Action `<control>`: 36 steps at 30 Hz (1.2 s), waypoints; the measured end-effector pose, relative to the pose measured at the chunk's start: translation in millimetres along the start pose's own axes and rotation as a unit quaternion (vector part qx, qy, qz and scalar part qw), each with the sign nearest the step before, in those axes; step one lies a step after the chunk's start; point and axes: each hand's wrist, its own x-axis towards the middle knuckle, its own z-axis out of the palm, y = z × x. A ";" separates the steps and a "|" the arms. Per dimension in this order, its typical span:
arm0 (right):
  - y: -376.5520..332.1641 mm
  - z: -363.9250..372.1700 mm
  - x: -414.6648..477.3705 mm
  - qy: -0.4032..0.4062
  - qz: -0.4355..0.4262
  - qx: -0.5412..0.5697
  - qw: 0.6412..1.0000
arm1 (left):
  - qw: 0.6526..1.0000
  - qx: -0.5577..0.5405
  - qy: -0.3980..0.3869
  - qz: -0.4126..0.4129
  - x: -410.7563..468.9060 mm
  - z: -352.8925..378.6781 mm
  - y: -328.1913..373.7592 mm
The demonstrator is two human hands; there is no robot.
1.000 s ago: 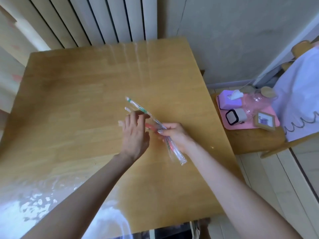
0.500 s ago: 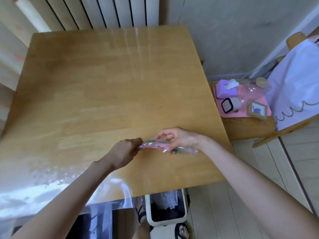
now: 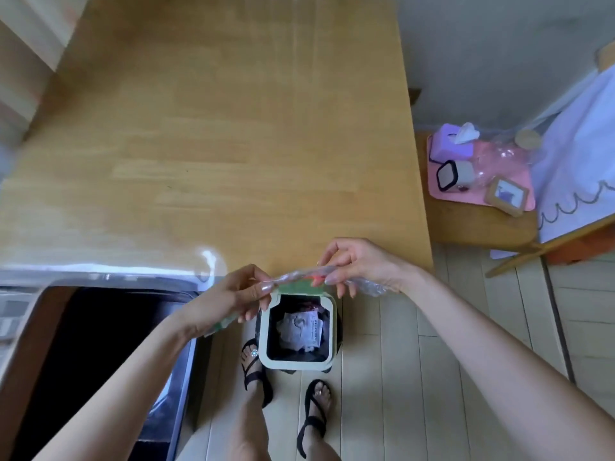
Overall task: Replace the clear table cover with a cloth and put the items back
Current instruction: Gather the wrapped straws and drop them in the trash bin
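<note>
We look down on the wooden table [image 3: 233, 128], which fills the upper left of the view. The clear table cover [image 3: 109, 268] lies on it, showing as a bright, glossy strip along the near edge. At the far right the pale cloth [image 3: 579, 144], with a scalloped line near its hem, hangs over a wooden chair frame, well apart from the table.

Beside the table's right edge stands a low wooden seat [image 3: 472, 224], which carries a pink tray [image 3: 446, 194]. On the tray sit a lilac tissue box [image 3: 447, 148] and a small wooden picture frame [image 3: 507, 196].

Below the table's near edge, on the pale plank floor, is a white-rimmed bin [image 3: 263, 331] with crumpled paper inside. Our two sandalled feet [image 3: 254, 364] stand just beside it.

Our left hand [image 3: 229, 294] and right hand [image 3: 359, 264] are raised above the bin's far rim. Both pinch a crumpled clear wrapper [image 3: 299, 274], which stretches between them, one end in each set of fingertips. Something red and green shows through the plastic, but it is too blurred for us to tell what it is.
</note>
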 end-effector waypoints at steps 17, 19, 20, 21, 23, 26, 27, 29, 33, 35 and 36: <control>241.4 62.6 80.8 0.378 0.253 -0.047 0.889 | 0.913 0.222 0.181 -0.291 112.5 5.1 -211.3; 266.7 62.1 92.9 0.408 0.263 -0.063 0.872 | 0.901 0.258 0.190 -0.293 120.7 2.3 -224.5; 277.5 61.6 99.3 0.417 0.267 -0.081 0.865 | 0.902 0.264 0.186 -0.287 123.6 1.5 -228.4; 283.9 61.8 104.7 0.424 0.271 -0.098 0.858 | 0.906 0.267 0.177 -0.277 125.4 2.4 -229.5; 287.7 63.0 114.7 0.429 0.279 -0.133 0.849 | 0.917 0.253 0.160 -0.262 129.2 4.9 -232.8; 290.4 64.9 130.4 0.396 0.285 -0.188 0.852 | 0.925 0.233 0.156 -0.255 131.8 6.6 -241.2; 290.8 66.2 135.1 0.386 0.289 -0.204 0.852 | 0.923 0.239 0.162 -0.254 132.6 6.4 -244.5; 294.1 68.0 143.4 0.379 0.302 -0.219 0.847 | 0.914 0.251 0.177 -0.266 135.0 5.3 -250.4; 300.4 65.9 147.2 0.376 0.333 -0.246 0.829 | 0.893 0.290 0.151 -0.310 138.4 3.8 -254.7; 303.7 62.6 143.8 0.374 0.333 -0.257 0.826 | 0.892 0.297 0.141 -0.312 138.7 3.5 -254.2; 305.9 61.0 142.8 0.367 0.332 -0.259 0.830 | 0.902 0.271 0.141 -0.303 139.3 3.7 -254.7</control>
